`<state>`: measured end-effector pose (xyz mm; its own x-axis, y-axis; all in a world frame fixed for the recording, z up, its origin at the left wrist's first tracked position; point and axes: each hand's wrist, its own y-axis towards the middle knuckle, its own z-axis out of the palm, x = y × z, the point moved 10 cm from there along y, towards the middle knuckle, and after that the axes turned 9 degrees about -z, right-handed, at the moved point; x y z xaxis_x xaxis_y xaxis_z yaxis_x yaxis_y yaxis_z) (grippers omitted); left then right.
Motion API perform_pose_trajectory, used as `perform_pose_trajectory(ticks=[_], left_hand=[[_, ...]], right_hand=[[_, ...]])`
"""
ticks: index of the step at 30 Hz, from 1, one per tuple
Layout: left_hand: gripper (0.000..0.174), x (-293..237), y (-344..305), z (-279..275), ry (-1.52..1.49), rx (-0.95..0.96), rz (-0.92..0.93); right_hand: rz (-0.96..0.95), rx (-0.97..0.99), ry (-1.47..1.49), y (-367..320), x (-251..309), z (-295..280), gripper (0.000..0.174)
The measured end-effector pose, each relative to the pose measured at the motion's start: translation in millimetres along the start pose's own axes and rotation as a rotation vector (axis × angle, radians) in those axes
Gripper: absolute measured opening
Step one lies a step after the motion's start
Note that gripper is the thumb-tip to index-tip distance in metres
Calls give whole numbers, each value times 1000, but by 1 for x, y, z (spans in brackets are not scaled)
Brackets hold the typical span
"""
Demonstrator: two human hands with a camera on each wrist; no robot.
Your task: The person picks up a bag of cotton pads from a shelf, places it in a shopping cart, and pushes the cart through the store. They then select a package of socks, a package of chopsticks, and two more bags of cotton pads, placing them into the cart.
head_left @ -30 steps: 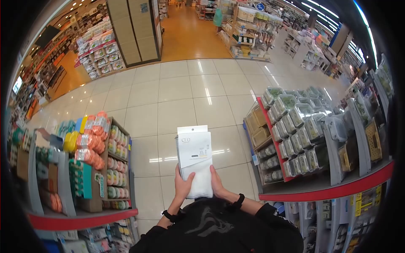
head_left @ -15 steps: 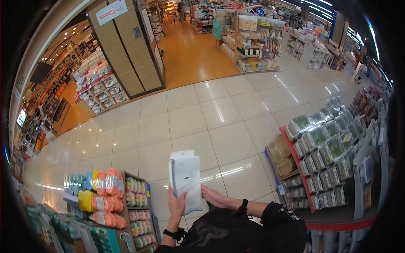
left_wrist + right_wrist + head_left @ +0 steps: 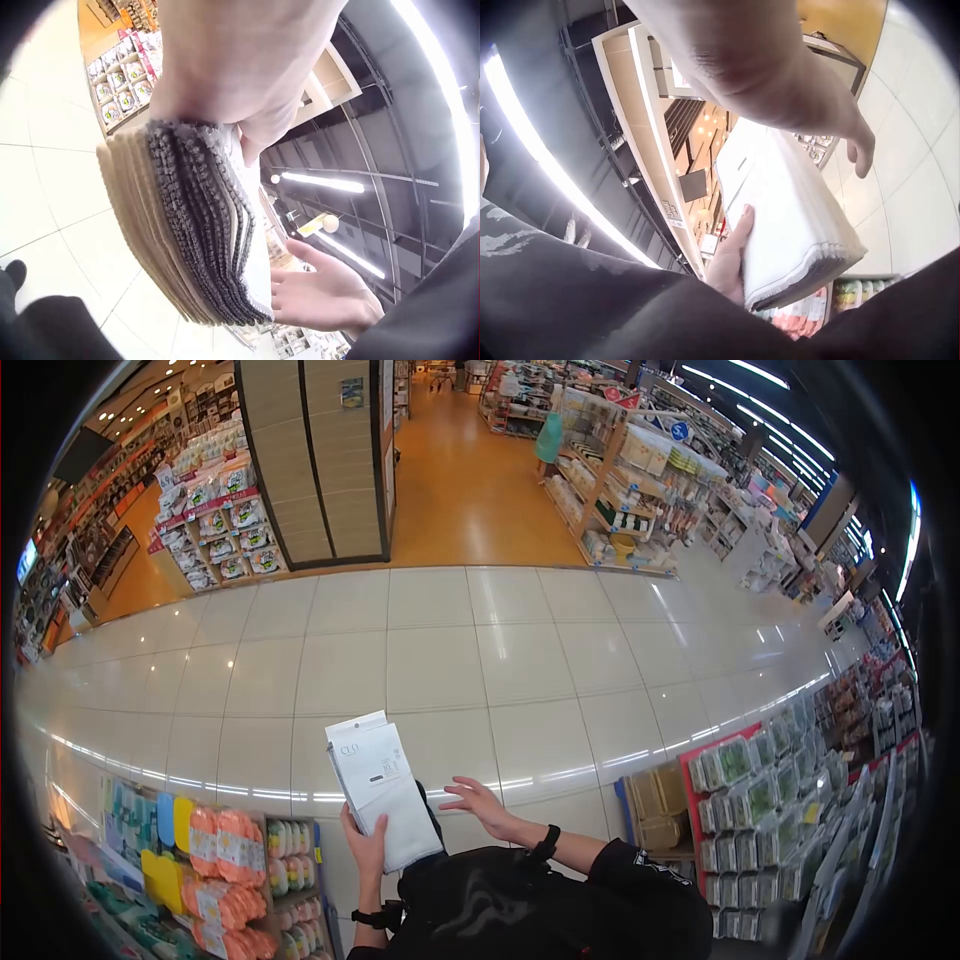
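Note:
A pack of folded cloths (image 3: 402, 820) with a white printed card (image 3: 365, 755) on its upper half is held in front of the body. My left hand (image 3: 367, 847) grips it by its left side, thumb across the front. In the left wrist view the cloth edges (image 3: 202, 225) show as a thick stack, beige on one side and dark grey on the other. To the right of the pack, my right hand (image 3: 485, 808) is apart from it in the head view, fingers spread and holding nothing. The right wrist view shows the left thumb (image 3: 739, 238) lying on the white cloth (image 3: 787, 217).
A shelf with orange packs (image 3: 228, 845) and yellow items stands at lower left. At lower right is a rack of clear plastic boxes (image 3: 735, 810). Pale floor tiles (image 3: 430, 670) stretch ahead to a pillar (image 3: 315, 470) and more store shelves (image 3: 640, 490).
My right hand has come away from the pack and moved right, its fingers spreading. The left hand keeps its grip, and the pack now tilts to the left. The head view has shifted.

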<state>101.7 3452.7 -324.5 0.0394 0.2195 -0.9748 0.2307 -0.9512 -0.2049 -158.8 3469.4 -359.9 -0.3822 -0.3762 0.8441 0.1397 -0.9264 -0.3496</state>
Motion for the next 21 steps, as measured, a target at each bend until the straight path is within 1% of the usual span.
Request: perform_pose_trajectory(ticks=[1, 2, 3, 5, 6, 7, 8, 9, 10, 12, 13, 14, 16, 17, 19, 21], left_hand=[[76, -7, 31, 2, -5, -2, 0], [77, -13, 62, 4, -19, -4, -19], [77, -25, 92, 10, -37, -5, -33], [77, -52, 150, 28, -44, 17, -37], [77, -66, 178, 41, -38, 47, -41], [77, -79, 207, 53, -29, 58, -38], [77, -91, 234, 77, -12, 133, -16], [77, -103, 258, 101, 13, 214, 3], [77, -112, 281, 120, 35, 233, 5], [75, -134, 313, 176, 42, 399, 56], [76, -142, 327, 202, 90, 454, 64], [76, -150, 337, 228, 136, 507, 76], [77, -159, 357, 284, 89, 622, 12], [77, -162, 369, 309, 101, 631, 21], [74, -170, 390, 363, 41, 778, 19], [75, -181, 422, 402, 67, 834, 23]], right_hand=[[-91, 14, 36, 30, 23, -1, 49], [-114, -45, 104, 57, 39, -6, 49], [-118, -40, 97, 81, 59, -1, 49], [-252, -98, 149, 121, 108, 0, 54], [-260, -99, 148, 140, 125, 0, 54], [-296, -134, 24, 157, 141, -1, 55], [-330, -169, -101, 175, 157, -6, 56], [-334, -186, -83, 191, 164, -14, 56], [-313, -187, -99, 206, 169, -23, 55], [-269, -223, -116, 232, 179, -39, 56], [-277, -235, -99, 246, 187, -45, 56], [-285, -277, -14, 259, 191, -54, 56], [-283, -350, 128, 294, 199, -72, 58], [-296, -338, 282, 315, 204, -79, 55], [-231, -492, 269, 346, 224, -106, 51], [-241, -540, 310, 383, 250, -132, 50]])
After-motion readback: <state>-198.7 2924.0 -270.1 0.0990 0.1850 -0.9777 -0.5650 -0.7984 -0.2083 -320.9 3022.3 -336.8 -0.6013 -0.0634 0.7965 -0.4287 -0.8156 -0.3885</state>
